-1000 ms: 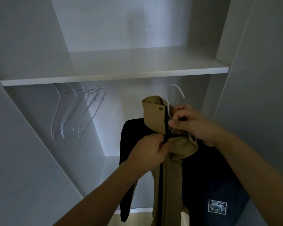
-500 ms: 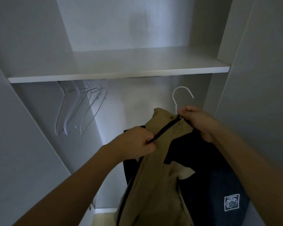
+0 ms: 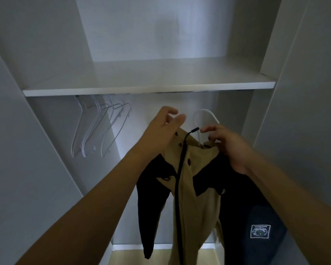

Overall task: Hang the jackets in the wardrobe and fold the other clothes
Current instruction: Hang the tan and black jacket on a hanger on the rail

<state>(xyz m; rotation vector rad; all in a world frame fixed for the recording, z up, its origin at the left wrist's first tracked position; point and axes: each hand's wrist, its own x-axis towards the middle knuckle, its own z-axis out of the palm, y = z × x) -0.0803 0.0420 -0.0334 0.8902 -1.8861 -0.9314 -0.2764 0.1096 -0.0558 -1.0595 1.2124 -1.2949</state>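
While the right hand [image 3: 229, 148] grips the jacket [image 3: 195, 188] collar at the hanger [image 3: 205, 113] neck, the left hand [image 3: 164, 127] hovers at 11 o'clock of it, fingers [image 3: 177, 119] released, holding nothing. Judgement: steady the collar, lift the hook toward 12 o'clock, seat it on the rod under the shelf [image 3: 149, 88]; rod itself not visible. Jacket hangs at frame centre, not yet on the rod. Spare hangers [image 3: 96, 132] hang at 10 o'clock. White wardrobe [image 3: 46, 54], dim light, pale floor [image 3: 126, 257] at 6 o'clock.
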